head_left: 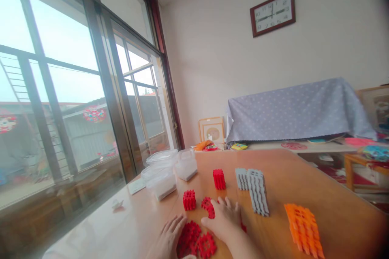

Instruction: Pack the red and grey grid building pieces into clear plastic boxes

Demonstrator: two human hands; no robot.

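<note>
My left hand (pixel 168 236) lies flat on the wooden table (pixel 328 206), fingers stretched out, its side touching a patch of joined red plastic pieces (pixel 196 239). My right hand (pixel 224 218) rests palm down over more red pieces, fingers spread, the thumb beside a loose red piece (pixel 208 206). Two small red cubes stand just beyond: one (pixel 189 200) to the left, one (pixel 219 179) farther back. Neither hand grips anything.
Grey block stacks (pixel 257 191) stand right of my hands and an orange lattice stack (pixel 304 230) lies nearer the right edge. Clear plastic containers (pixel 164 174) sit at the table's left. A large window is on the left, and a cloth-covered piece of furniture (pixel 298 109) stands behind.
</note>
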